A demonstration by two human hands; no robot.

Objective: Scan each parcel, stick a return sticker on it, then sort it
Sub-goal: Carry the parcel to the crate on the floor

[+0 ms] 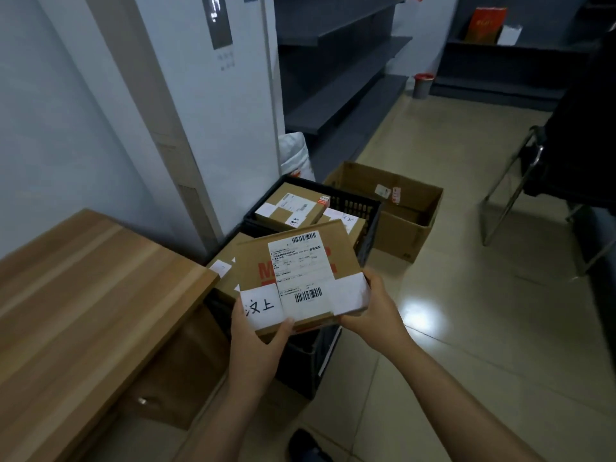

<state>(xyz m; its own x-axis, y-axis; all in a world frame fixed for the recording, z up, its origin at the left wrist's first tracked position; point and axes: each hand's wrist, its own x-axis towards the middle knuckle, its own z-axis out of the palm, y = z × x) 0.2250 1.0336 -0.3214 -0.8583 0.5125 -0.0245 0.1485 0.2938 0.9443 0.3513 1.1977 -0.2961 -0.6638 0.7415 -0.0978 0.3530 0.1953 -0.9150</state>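
Stickered parcel (pixel 300 278) held over crates

It is gripped by both hands, left (pixel 256 348) and right (pixel 373 305); only sorting into a crate (pixel 366 211) seems left.

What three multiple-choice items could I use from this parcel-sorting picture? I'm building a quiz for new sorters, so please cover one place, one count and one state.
1. Where is the black crate?
A. On the wooden table
B. On the floor between the white cabinet and the open cardboard box
C. On a grey shelf

2. How many barcodes show on the shipping label of the held parcel?
A. None
B. Two
C. Five

3. How is the held parcel being handled?
A. Gripped by both hands
B. Lying in the crate
C. Resting on the table

Answers:
1 B: the crate stands on the floor, with the cabinet behind it and the open cardboard box at its far side.
2 B: one barcode sits at the label's top, one near its bottom.
3 A: the left hand and right hand hold its near edge.
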